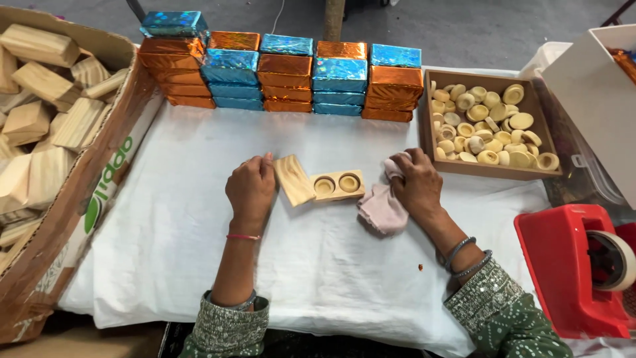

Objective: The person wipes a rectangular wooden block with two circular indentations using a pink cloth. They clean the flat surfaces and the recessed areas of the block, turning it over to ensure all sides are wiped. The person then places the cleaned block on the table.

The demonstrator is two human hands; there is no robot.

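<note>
Two hands at frame centre: left hand [250, 187] pinches the pale wooden lid [294, 179]; right hand [416, 183] clutches the pink cloth [382, 207] beside the two-holed wooden block [338, 185].

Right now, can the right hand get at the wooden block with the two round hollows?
Probably yes. The right hand, holding a pink cloth, rests just beside the wooden block on the white cloth, with nothing between them.

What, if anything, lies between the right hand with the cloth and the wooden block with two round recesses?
Nothing visible. The right hand, gripping a pale pink cloth, sits just right of the light wooden block with two round recesses; only bare white table cover shows in between. The left hand holds a plain wooden block on the other side.
</note>
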